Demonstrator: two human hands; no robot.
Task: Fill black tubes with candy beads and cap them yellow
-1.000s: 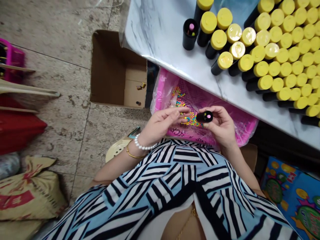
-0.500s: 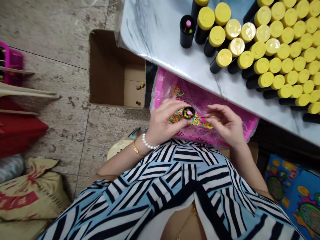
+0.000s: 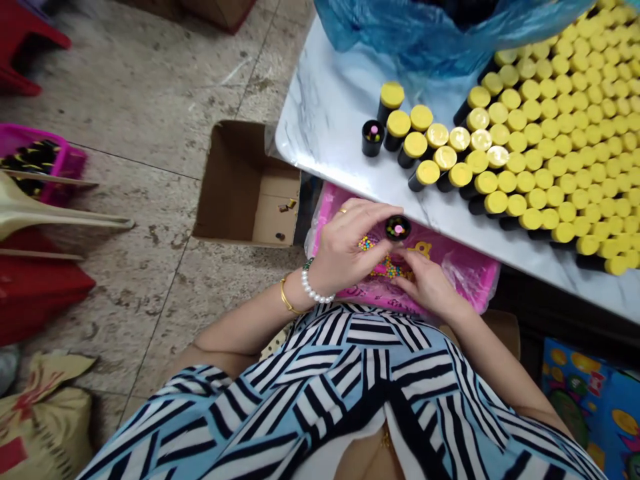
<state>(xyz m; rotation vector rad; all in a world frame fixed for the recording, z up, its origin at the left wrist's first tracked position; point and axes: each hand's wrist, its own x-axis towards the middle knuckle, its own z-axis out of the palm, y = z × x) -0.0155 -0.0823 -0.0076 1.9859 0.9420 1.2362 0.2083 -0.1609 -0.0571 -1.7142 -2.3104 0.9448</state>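
My left hand (image 3: 350, 245) is shut on a small black open-topped tube (image 3: 398, 229), holding it upright above a pink tray. A pink piece and coloured beads show inside the tube. My right hand (image 3: 427, 283) sits just below the tube, its fingertips over a heap of tiny multicoloured beads (image 3: 386, 262) in the tray. Whether those fingers pinch a bead is too small to tell. The pink plastic tray (image 3: 473, 283) is lined with a clear bag. On the marble table (image 3: 340, 100) stand many black tubes with yellow caps (image 3: 545, 160), beyond both hands.
One uncapped black tube (image 3: 373, 138) stands on the table near the capped rows. A blue plastic bag (image 3: 425, 33) lies at the table's far side. A cardboard box (image 3: 245, 193) with small scraps sits on the tiled floor left of the tray.
The tube has passed from my right hand to my left and now sits higher, nearer the table edge. My right hand has let go and lowered. The view has shifted, showing more table.
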